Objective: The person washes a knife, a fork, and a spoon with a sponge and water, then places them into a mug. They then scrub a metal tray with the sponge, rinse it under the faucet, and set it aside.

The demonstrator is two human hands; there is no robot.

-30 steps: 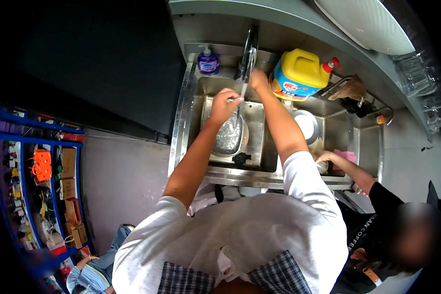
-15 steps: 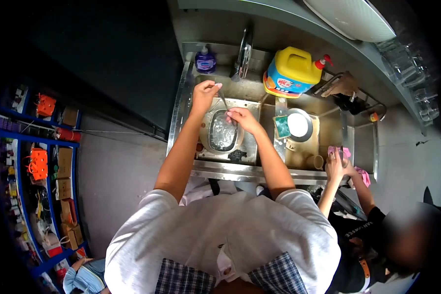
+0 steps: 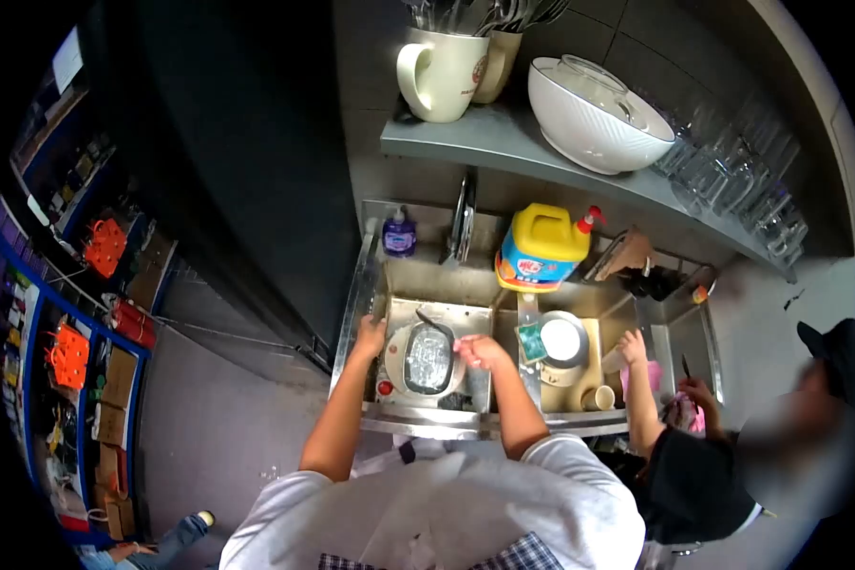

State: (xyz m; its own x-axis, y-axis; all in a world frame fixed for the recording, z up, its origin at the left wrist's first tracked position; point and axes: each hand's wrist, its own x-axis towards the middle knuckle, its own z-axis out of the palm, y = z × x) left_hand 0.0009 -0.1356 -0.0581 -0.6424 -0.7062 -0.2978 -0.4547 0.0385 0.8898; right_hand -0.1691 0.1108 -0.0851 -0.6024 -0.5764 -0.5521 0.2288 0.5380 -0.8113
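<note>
My right hand (image 3: pixel 483 352) is over the left sink basin, fingers pinched on a thin dark utensil (image 3: pixel 434 322) that slants up and left; its far end is plain, its kind unclear. Beneath it a glass dish with a dark rim (image 3: pixel 429 359), wet inside, sits on a round pale plate (image 3: pixel 399 378) in the basin. At the basin's left side is my left hand (image 3: pixel 370 336), fingers curled together, what they hold, if anything, hidden. A small red round thing (image 3: pixel 385 388) lies by the plate, and a dark scrap (image 3: pixel 454 403) lies near the basin's front edge.
A faucet (image 3: pixel 463 217) stands behind the basins, between purple soap (image 3: pixel 399 234) and a yellow detergent jug (image 3: pixel 544 249). A green sponge (image 3: pixel 531 343) lies on the divider beside stacked dishes (image 3: pixel 579 353). A co-worker's hands (image 3: pixel 631 348) work at right. Overhead, a shelf (image 3: pixel 503 142) holds mugs, bowl, glasses.
My left hand has let go of the thin utensil and moved down and left to the basin's side. My right hand keeps the utensil. The view has tilted up, showing more of the shelf.
</note>
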